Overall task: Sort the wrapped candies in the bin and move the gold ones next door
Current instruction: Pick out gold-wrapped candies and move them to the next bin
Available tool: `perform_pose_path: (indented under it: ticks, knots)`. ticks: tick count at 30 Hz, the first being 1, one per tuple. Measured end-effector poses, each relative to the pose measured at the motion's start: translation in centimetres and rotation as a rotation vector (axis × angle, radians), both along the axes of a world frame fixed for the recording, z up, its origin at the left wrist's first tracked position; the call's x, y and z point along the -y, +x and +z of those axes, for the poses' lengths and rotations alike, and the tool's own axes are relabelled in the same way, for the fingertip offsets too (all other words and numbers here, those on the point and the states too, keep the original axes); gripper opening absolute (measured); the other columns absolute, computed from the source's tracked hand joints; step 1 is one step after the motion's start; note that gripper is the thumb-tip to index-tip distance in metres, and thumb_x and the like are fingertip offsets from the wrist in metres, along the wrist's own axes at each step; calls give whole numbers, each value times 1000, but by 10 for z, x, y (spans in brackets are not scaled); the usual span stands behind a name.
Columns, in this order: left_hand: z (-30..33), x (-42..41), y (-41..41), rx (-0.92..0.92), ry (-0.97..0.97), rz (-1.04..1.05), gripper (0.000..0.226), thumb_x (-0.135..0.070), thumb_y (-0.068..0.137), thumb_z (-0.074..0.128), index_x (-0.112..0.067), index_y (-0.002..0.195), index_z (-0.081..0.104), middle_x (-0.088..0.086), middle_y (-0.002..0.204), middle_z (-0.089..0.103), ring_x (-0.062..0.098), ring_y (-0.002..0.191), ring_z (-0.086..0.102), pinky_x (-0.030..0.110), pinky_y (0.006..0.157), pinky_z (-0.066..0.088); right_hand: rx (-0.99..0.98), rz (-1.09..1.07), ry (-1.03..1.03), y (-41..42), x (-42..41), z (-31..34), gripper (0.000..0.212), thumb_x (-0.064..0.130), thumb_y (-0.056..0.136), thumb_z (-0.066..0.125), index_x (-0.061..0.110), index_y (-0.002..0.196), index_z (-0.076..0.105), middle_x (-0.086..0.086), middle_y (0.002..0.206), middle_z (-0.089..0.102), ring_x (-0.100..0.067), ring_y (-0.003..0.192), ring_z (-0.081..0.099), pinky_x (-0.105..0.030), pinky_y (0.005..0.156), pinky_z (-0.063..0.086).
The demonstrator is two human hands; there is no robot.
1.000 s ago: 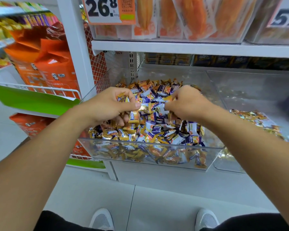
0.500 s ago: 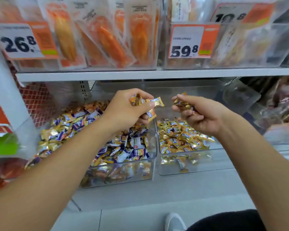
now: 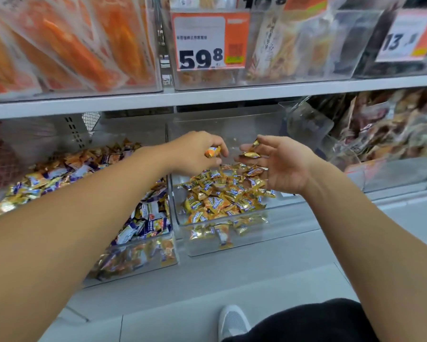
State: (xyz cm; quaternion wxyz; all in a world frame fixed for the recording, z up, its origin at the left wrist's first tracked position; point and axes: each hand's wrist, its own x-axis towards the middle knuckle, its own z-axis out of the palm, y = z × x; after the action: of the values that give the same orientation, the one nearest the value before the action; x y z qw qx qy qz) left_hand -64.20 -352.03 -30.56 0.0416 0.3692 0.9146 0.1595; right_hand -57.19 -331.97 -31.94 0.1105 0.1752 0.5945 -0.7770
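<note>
Mixed bin (image 3: pixel 133 257), below the left forearm; left hand (image 3: pixel 197 154), fingers curled on a gold candy (image 3: pixel 212 151); right hand (image 3: pixel 281 164), palm up and loosely spread, gold candies on its fingers; step: release over the gold bin (image 3: pixel 232 245) beneath both hands; next, spread fingers, then reach left.

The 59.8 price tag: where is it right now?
In the head view, the 59.8 price tag hangs on the upper shelf's clear bin, center-top, directly above the gold-candy bin.
</note>
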Motion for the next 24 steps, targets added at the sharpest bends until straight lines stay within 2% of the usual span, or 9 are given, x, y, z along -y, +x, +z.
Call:
perform_pose_path:
  ticks: [4, 7, 10, 13, 15, 17, 20, 22, 24]
  knots:
    - [-1, 1, 3, -15, -139, -22, 61, -43, 100, 51, -24, 154, 32, 0, 158, 36, 20, 144, 34, 33, 115, 28, 4, 5, 106, -5, 1, -2, 36, 42, 98, 48, 17, 109, 70, -7, 113, 74, -27, 93, 62, -40, 83, 46]
    - [1, 9, 13, -100, -65, -12, 85, -51, 89, 66, -25, 157, 22, -1, 163, 25, 19, 149, 23, 36, 121, 21, -48, -98, 296, -13, 10, -6, 34, 36, 97, 54, 14, 114, 72, -4, 108, 71, -20, 92, 62, -37, 84, 47]
    - [5, 25, 28, -189, 153, 50, 68, -46, 91, 66, -25, 150, 40, -4, 154, 40, 15, 141, 36, 27, 112, 24, -173, -164, 689, -19, 20, -9, 41, 10, 95, 54, 8, 135, 59, -8, 117, 65, -16, 85, 61, -27, 73, 44]
    - [10, 57, 45, -226, 326, 107, 35, -32, 94, 65, -26, 128, 62, -10, 129, 60, 1, 115, 52, 17, 98, 34, -223, -32, 1137, -19, 32, -9, 53, 7, 89, 52, 13, 141, 53, -11, 138, 58, -25, 104, 62, -36, 90, 49]
    - [9, 89, 58, -183, 404, 164, 20, -24, 94, 66, -26, 114, 69, -14, 107, 68, -8, 88, 59, 6, 80, 42, -427, -41, 1300, -13, 53, 5, 41, 10, 87, 57, 16, 126, 67, -7, 125, 68, -21, 105, 65, -32, 96, 48]
    - [2, 134, 71, -116, 409, 257, 10, -23, 94, 67, -27, 101, 71, -16, 90, 69, -5, 68, 61, 8, 61, 47, -769, -24, 1300, 4, 92, 26, 25, 15, 87, 61, 19, 106, 75, 2, 99, 75, -8, 92, 68, -19, 87, 51]
    - [-11, 212, 81, -51, 205, 373, 5, -26, 87, 75, -29, 90, 73, -17, 79, 70, 1, 64, 64, 22, 60, 52, -1074, 388, 1207, 35, 169, 41, 14, 20, 88, 65, 28, 96, 75, 12, 82, 71, -2, 74, 65, -14, 69, 49]
    - [-17, 251, 82, 30, 38, 404, 11, -27, 80, 82, -32, 86, 74, -21, 72, 69, -3, 63, 63, 19, 61, 48, -1025, 739, 1240, 39, 214, 27, 17, 19, 89, 67, 30, 99, 76, 10, 86, 72, -3, 75, 64, -19, 70, 48]
    - [-21, 274, 85, 119, 3, 423, 14, -28, 77, 84, -32, 86, 74, -29, 70, 67, -5, 60, 61, 11, 58, 41, -917, 957, 1319, 27, 242, 6, 19, 19, 90, 68, 27, 105, 76, 12, 88, 71, -4, 77, 61, -19, 70, 42]
